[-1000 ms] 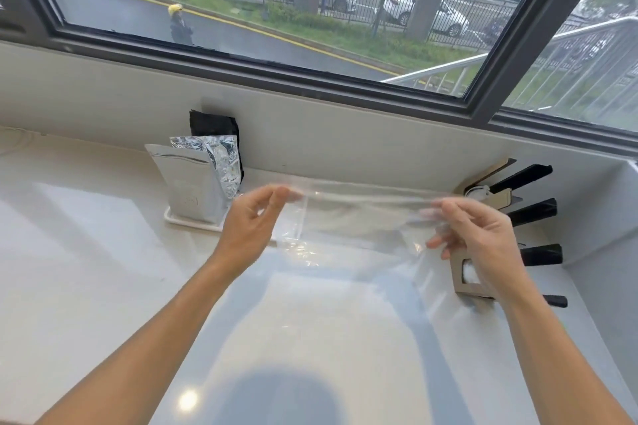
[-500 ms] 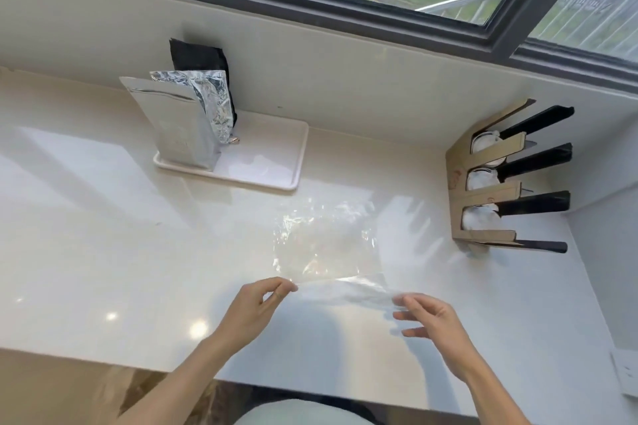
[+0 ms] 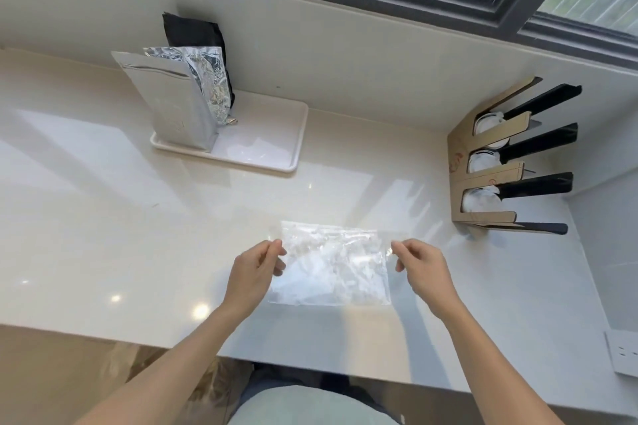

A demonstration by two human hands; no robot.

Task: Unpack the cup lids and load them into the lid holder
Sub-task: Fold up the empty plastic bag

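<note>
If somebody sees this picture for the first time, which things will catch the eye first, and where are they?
First comes the clear plastic bag, stretched between the left hand and the right hand, each pinching an upper corner, above the pale counter. Next is the cardboard lid holder at the right by the wall, with white lids in its slots. At the back left, foil pouches stand on a white tray.
</note>
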